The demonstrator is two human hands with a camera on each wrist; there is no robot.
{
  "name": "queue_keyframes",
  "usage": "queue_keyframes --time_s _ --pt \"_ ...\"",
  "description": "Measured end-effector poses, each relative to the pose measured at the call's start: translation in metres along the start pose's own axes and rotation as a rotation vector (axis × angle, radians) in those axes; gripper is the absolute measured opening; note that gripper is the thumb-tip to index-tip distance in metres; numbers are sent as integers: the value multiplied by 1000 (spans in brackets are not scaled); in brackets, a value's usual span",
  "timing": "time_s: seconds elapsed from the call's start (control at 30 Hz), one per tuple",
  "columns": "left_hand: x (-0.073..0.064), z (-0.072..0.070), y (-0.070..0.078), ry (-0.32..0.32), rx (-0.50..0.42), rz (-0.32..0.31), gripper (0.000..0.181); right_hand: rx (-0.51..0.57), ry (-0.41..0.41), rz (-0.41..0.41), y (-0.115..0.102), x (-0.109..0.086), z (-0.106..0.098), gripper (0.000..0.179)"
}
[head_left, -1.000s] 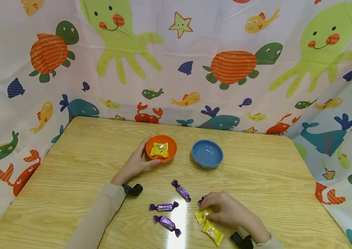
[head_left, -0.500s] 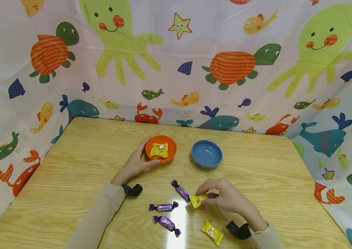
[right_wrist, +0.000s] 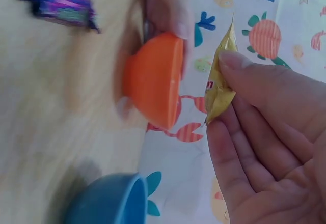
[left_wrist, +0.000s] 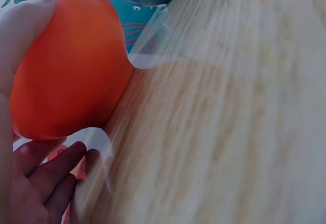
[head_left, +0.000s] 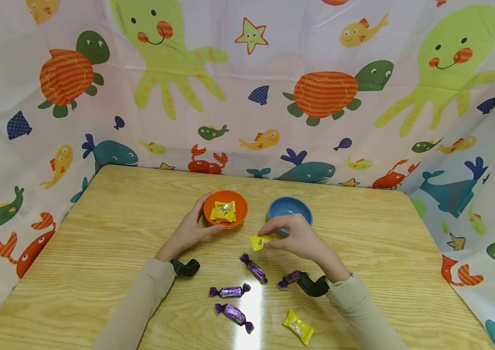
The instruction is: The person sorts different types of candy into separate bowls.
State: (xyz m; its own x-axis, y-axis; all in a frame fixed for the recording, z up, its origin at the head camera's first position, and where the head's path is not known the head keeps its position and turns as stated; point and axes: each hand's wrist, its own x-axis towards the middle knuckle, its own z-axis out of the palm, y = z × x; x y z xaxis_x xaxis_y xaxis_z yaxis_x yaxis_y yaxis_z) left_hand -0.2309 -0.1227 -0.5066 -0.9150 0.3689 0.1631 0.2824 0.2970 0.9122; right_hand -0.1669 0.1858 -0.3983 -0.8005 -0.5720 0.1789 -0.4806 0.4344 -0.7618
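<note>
My right hand (head_left: 299,239) pinches a yellow-wrapped candy (head_left: 258,242) between thumb and fingers, above the table just in front of the blue bowl (head_left: 288,205). In the right wrist view the candy (right_wrist: 219,84) is seen edge-on, apart from both bowls. My left hand (head_left: 189,230) holds the orange bowl (head_left: 242,210) at its left side. The thumb lies along the near wall and the fingers are partly hidden behind the bowl. Several yellow candies (head_left: 224,211) lie in the orange bowl. The right hand covers part of the blue bowl's front.
Purple-wrapped candies lie on the table (head_left: 383,253): one (head_left: 253,269) below the bowls, one (head_left: 230,291) and another (head_left: 234,314) nearer, and one (head_left: 290,279) by the right wrist's black camera (head_left: 314,286). Another yellow candy (head_left: 298,327) lies near the front. A sea-animal curtain (head_left: 247,107) hangs behind.
My right hand has picked up the yellow candy from the table and carried it away from me, towards the bowls. The left hand stays at the orange bowl.
</note>
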Motion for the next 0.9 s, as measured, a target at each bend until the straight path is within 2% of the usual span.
queue_keyframes --time_s 0.23,0.47,0.6,0.67,0.73,0.83,0.9 --pt "0 -2 0 -2 -1 -8 100 23 82 87 0 46 8 20" --pt "1 -3 0 -10 -13 -16 98 3 141 180 5 90 29 19" --pt "1 -3 0 -26 -2 -34 99 -74 161 171 12 111 44 19" --pt "0 -4 8 -33 2 -49 98 -122 164 157 14 119 52 19" --pt "-1 -4 9 -29 8 -46 99 -188 161 153 19 126 59 18" --pt "-1 -4 9 -13 7 -29 100 -299 156 134 24 132 67 17" --pt "1 -2 0 -1 7 -13 102 -363 150 116 27 134 70 15"
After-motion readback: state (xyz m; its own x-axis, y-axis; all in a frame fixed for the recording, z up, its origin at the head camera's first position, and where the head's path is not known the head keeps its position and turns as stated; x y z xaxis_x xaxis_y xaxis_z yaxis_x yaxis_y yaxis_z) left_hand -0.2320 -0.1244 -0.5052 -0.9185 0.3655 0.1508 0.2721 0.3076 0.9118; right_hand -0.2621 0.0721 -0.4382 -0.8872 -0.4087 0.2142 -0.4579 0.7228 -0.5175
